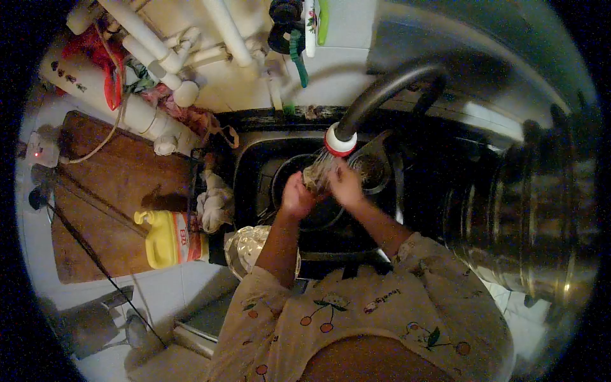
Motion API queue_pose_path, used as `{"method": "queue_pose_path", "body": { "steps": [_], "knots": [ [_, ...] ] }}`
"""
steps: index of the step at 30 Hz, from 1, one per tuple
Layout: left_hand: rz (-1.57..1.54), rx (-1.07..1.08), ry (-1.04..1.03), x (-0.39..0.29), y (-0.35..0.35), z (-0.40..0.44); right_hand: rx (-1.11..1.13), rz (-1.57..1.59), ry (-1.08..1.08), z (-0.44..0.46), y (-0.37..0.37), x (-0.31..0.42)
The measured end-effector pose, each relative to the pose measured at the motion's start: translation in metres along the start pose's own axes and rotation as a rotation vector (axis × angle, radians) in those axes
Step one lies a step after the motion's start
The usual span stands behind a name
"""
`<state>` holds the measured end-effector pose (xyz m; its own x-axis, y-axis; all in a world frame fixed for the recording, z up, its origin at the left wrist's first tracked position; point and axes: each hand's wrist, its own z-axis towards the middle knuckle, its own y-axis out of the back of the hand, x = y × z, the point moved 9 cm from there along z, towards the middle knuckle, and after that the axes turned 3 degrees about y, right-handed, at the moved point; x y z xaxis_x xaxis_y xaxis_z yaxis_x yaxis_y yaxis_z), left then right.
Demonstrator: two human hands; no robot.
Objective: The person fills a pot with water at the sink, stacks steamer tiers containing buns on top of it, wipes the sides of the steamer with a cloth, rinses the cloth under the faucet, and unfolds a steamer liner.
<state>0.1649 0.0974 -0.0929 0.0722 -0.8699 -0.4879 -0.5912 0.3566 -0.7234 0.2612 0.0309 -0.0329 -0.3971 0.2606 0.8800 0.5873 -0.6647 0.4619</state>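
Water streams from a dark curved faucet [388, 89] with a white and red nozzle [340, 140] over a black sink [251, 159]. Under the stream, my left hand [297, 196] is curled around a small pale item [310, 177], which is too blurred to name. Close on its right, my right hand [345, 184] is in the water, its fingers smeared by motion and spray. Below both hands lies a dark round bowl or pan [324, 219] in the sink. A round metal strainer [370, 173] sits at the sink's right.
Left of the sink are a yellow jug [161, 240], a brown board [95, 210] and a crumpled cloth [215, 200]. A shiny foil-like dish [243, 251] rests at the sink's near left corner. Stacked metal pots [512, 216] stand on the right. White pipes [223, 32] run along the wall.
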Motion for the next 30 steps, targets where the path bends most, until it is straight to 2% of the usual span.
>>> {"method": "queue_pose_path", "body": {
  "steps": [1, 2, 3, 4, 5, 7, 8, 9, 11, 12, 15, 16, 18, 21, 22, 24, 27, 29, 30],
  "knots": [
    [-0.150, -0.024, 0.048, 0.004, -0.006, -0.001, -0.012, -0.004, 0.149, -0.008, -0.006, 0.029],
    [-0.091, -0.081, 0.098, 0.012, 0.013, 0.015, -0.005, -0.033, 0.207, -0.021, -0.027, 0.023],
    [0.001, 0.072, -0.078, 0.024, 0.050, 0.050, 0.075, -0.085, 0.228, -0.030, -0.031, 0.044],
    [0.064, 0.214, -0.264, 0.036, 0.087, 0.080, 0.084, -0.153, 0.134, -0.026, -0.032, 0.045],
    [0.161, 0.007, -0.251, 0.053, 0.106, 0.097, 0.094, -0.218, 0.039, -0.022, -0.032, 0.041],
    [0.351, -0.409, -0.218, 0.080, 0.127, 0.106, -0.124, -0.306, -0.193, 0.016, -0.029, -0.035],
    [-0.073, -0.480, -0.040, 0.072, 0.061, 0.058, -0.143, -0.191, -0.146, 0.019, -0.029, -0.037],
    [-0.090, -0.413, -0.023, 0.069, 0.049, 0.054, -0.158, -0.075, -0.099, 0.022, -0.027, -0.038],
    [-0.113, -0.292, 0.034, 0.061, 0.044, 0.060, -0.274, -0.122, 0.017, 0.008, -0.024, -0.013],
    [-0.126, -0.257, 0.070, 0.059, 0.055, 0.068, -0.250, 0.022, 0.079, -0.010, -0.032, -0.009],
    [-0.066, -0.316, 0.076, 0.071, 0.071, 0.074, -0.091, -0.363, 0.019, -0.018, -0.045, -0.013],
    [-0.016, -0.375, 0.074, 0.076, 0.066, 0.068, -0.080, -0.081, -0.244, -0.004, -0.066, -0.088],
    [-0.003, -0.415, 0.117, 0.079, 0.049, 0.054, -0.109, -0.121, -0.101, -0.010, -0.060, -0.066],
    [-0.026, -0.359, 0.244, 0.068, 0.030, 0.041, -0.175, -0.169, 0.140, -0.021, -0.047, -0.010],
    [0.007, -0.367, 0.221, 0.069, 0.037, 0.045, -0.194, -0.183, 0.222, -0.026, -0.045, 0.007],
    [0.067, -0.385, 0.184, 0.076, 0.056, 0.058, -0.160, -0.300, 0.132, -0.022, -0.058, -0.016],
    [0.149, -0.416, 0.144, 0.081, 0.073, 0.068, -0.063, -0.287, -0.053, -0.016, -0.073, -0.051],
    [0.063, -0.414, 0.164, 0.072, 0.068, 0.067, -0.007, -0.283, -0.168, -0.010, -0.077, -0.073],
    [-0.069, -0.301, 0.137, 0.072, 0.088, 0.084, 0.021, -0.277, -0.221, -0.006, -0.080, -0.085]
  ]
}}
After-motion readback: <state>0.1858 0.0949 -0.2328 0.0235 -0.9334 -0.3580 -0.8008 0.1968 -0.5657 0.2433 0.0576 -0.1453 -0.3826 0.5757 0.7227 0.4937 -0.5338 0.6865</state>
